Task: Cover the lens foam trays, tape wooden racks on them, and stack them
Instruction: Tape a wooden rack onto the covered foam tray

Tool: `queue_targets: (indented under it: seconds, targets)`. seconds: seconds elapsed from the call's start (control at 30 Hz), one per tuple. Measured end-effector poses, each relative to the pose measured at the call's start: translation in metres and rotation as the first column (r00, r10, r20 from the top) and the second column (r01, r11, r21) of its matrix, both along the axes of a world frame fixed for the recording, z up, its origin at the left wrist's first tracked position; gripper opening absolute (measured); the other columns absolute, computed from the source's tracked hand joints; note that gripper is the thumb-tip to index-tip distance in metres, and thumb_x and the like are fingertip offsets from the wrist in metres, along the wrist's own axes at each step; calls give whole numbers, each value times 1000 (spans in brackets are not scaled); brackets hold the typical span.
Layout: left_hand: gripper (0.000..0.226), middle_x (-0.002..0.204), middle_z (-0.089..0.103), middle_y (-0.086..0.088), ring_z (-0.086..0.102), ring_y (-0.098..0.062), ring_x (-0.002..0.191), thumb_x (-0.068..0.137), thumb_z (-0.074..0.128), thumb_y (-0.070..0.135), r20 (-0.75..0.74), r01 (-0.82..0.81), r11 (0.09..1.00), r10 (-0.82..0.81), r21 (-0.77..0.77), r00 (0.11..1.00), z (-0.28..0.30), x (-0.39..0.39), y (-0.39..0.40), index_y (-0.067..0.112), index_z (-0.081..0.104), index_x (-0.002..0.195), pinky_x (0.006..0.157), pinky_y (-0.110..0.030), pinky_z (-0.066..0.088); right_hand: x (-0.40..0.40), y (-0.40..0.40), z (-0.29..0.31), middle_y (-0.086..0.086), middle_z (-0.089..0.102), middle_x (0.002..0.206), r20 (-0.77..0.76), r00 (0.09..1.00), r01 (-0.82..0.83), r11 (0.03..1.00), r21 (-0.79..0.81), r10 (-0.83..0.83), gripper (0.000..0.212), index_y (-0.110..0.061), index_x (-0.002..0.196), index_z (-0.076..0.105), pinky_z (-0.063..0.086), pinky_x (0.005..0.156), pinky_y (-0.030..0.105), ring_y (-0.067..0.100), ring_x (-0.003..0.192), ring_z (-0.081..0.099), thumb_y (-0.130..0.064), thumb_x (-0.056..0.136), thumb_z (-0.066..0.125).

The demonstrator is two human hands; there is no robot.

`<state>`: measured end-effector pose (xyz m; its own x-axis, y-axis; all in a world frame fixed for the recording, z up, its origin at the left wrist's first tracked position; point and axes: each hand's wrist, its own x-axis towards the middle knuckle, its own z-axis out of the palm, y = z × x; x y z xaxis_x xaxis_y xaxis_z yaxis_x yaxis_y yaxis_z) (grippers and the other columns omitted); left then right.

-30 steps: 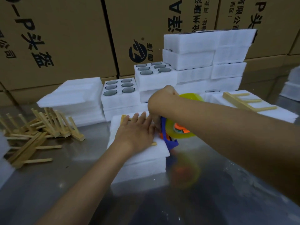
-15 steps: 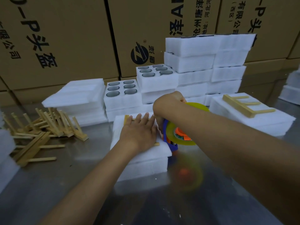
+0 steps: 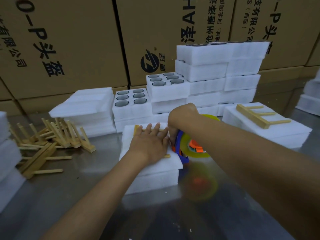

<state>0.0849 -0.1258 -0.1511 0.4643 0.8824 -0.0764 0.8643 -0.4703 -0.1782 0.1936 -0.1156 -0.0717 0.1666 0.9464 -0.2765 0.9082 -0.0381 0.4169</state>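
Taping step: left hand [image 3: 149, 143] flat, fingers spread, pins rack [image 3: 138, 129] on covered tray [image 3: 152, 177]; right hand [image 3: 181, 116] grips tape gun [image 3: 188, 148] at tray's right edge. Next prob.: pull tape across rack w/o shifting it.

The only readable print stands in black, turned sideways, on the big brown cardboard cartons [image 3: 86, 40] stacked behind the white foam. The left carton shows "0-P头盔" and "有限公司". The middle one carries a round black logo [image 3: 149, 61] with an ® mark, large letters "AH", and small lines including "沧州" and "河北". The right carton [image 3: 270, 23] repeats "-P头" beside "有限公司" and "(西区)".
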Motion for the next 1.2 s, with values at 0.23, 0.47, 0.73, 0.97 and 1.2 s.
queue_targets:
  seconds: [0.23, 0.47, 0.73, 0.97, 1.2]
  targets:
    - [57, 164, 5, -4, 2, -31, 151, 102, 26, 50, -117, 75, 996, -69, 54, 991, 0, -5, 0, 23, 22, 152, 119, -55, 3, -23, 0, -5, -2, 54, 79, 61, 996, -75, 992, 103, 69, 18, -21, 78, 52, 51, 87, 38, 19, 71, 55, -32, 91, 57]
    - [51, 165, -2, 0, 0, -27, 152, 105, 16, 44, 145, -21, 993, 38, -118, 989, 5, -5, 10, 38, 11, 155, 120, -50, -1, 41, -13, 2, -4, 49, 77, -70, 997, 54, 986, 159, -43, 64, -23, 74, 43, 46, 78, 32, 22, 84, 55, -80, 63, 71]
    - [36, 132, 57, -2, 45, -19, 130, 99, 38, 27, 462, 19, 947, 139, -321, 876, 23, 43, 15, 18, 72, 107, 120, -43, 8, 101, -44, 25, -2, 59, 77, -327, 943, 166, 945, 280, -68, 77, -22, 79, 54, 32, 53, 29, 16, 67, 53, -93, 53, 63]
    - [18, 102, 61, 13, 51, -11, 115, 93, 58, 46, 603, 32, 967, 132, -254, 787, 10, 33, 14, 28, 63, 90, 119, -45, 2, 105, -45, 9, -3, 58, 77, -343, 938, 150, 940, 306, -39, 76, -22, 80, 50, 32, 52, 29, 15, 67, 54, -93, 55, 62]
    - [19, 78, 68, 14, 57, -5, 95, 90, 64, 42, 672, 50, 987, 69, -156, 738, -3, 33, 19, 31, 57, 77, 118, -52, 7, 121, -39, 1, -1, 61, 71, -419, 907, 183, 936, 300, -44, 84, -18, 75, 57, 39, 57, 30, 16, 65, 59, -98, 48, 59]
